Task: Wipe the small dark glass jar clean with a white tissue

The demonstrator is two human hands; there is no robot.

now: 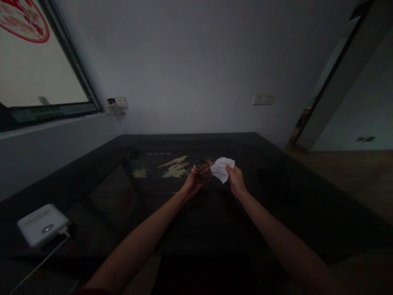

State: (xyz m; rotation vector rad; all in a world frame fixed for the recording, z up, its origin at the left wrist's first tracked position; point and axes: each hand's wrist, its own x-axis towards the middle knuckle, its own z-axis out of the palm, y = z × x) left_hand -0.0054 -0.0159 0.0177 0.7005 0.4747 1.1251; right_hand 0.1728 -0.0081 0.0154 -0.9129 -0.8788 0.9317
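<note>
Clear, rounded glass vessel (202, 169) gripped in left fingers (194, 178). Right fingers (230, 169) pinch crumpled white paper (220, 169) above black desk (196, 221).

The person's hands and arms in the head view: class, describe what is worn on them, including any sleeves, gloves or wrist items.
The left hand and right hand wear no gloves, and no watch or bracelet shows. Both forearms are uncovered. A dark reddish sleeve edge shows at the left arm; any right sleeve is indistinguishable.
</note>
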